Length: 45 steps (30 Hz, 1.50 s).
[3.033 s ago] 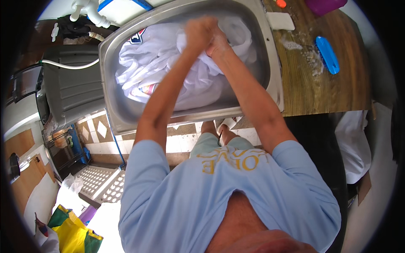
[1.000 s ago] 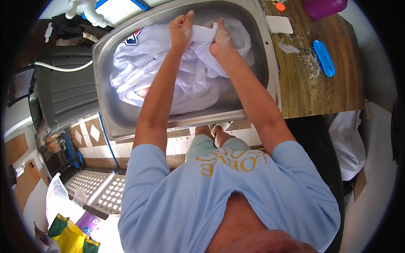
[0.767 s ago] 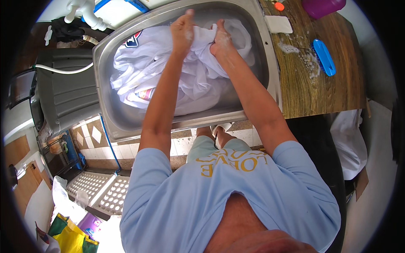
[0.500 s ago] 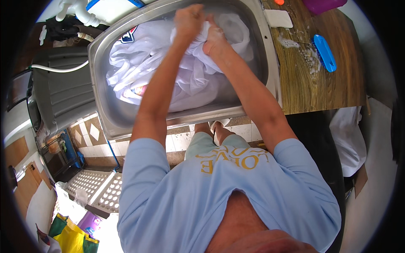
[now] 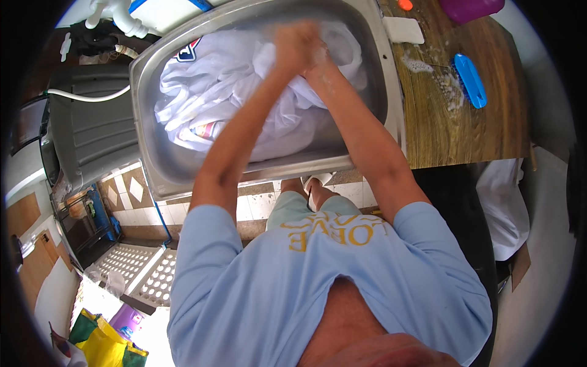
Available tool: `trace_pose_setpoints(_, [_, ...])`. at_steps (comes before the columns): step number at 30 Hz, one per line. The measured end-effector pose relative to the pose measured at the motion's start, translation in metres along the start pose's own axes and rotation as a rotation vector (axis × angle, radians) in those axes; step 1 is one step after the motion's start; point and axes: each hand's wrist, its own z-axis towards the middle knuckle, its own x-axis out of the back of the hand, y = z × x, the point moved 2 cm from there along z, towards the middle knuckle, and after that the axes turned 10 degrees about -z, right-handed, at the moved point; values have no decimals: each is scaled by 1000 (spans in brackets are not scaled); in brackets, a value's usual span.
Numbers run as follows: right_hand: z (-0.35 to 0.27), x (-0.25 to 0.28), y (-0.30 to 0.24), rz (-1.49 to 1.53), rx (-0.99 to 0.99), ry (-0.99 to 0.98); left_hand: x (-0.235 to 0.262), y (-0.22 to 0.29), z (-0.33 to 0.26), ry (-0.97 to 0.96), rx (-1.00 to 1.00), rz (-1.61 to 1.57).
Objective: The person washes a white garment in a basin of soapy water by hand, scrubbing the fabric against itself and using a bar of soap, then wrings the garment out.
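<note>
A wet white garment (image 5: 226, 92) with a dark-edged printed emblem and a small coloured print lies bunched in the metal sink (image 5: 142, 122). At the far side of the sink, my left hand (image 5: 296, 46) is closed and pressed against my right, blurred by motion. My right hand (image 5: 318, 60) is curled around part of the cloth, with suds on its skin and wrist. Folds of the garment spread below and beside both hands. The fingers and the bit of cloth between them are mostly hidden.
A wooden counter (image 5: 452, 134) to the right holds a blue scrub brush (image 5: 469, 81), a white block (image 5: 403, 29), foam patches and a purple container (image 5: 471, 7). A grey plastic appliance (image 5: 92, 116) and a white hose (image 5: 88, 99) are left of the sink.
My left hand has moved right and slightly nearer, coming against my right hand. My right hand stays in about the same place, still on the cloth.
</note>
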Motion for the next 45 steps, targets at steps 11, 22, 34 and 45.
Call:
trace_pose_setpoints(11, [-12,11,-6,-82,-93,-158,-1,3,-7,-28,-90,88])
trace_pose_setpoints(22, [-2,9,-4,183,54,-244,-24,19,-21,-155,-30,62])
trace_pose_setpoints(34, [14,44,-5,111,-93,-550,-21,-32,-6,-3,-171,145])
trace_pose_setpoints(45, [-8,10,-34,-9,-33,-4,50,-69,3,-322,805,-671])
